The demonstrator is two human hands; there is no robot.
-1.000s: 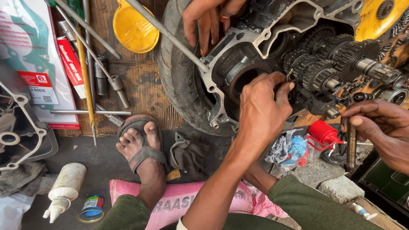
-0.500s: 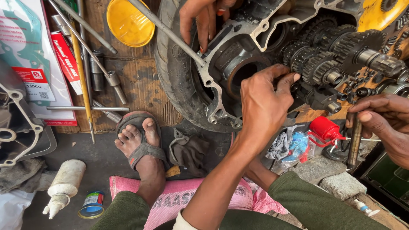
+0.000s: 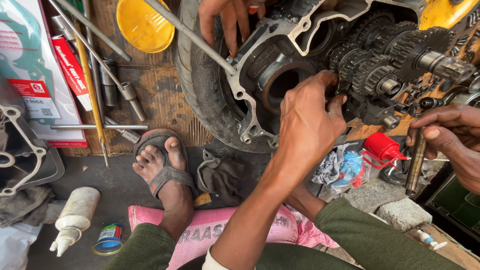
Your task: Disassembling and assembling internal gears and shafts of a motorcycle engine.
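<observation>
Two hands at the open engine case (image 3: 252, 107)
Left hand (image 3: 307, 117) curled against gear cluster (image 3: 380, 70), grip hidden; right hand (image 3: 450, 127) clamped round upright steel rod (image 3: 416, 165), right of and below the gears

Olive-green trousers (image 3: 380, 235), a white sleeve cuff (image 3: 212, 260) at the forearm, and a worn brown strap sandal (image 3: 167, 172) on one bare foot.

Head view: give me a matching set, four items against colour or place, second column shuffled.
1. round plastic bowl
2. screw cap on the small bottle
3. white squeeze bottle
4. woven sack

a. lying on the floor at lower left
b. pink, under the leg
c. yellow, at the top
d. red, beside the gear cluster

Pairs: 1-c, 2-d, 3-a, 4-b
</observation>
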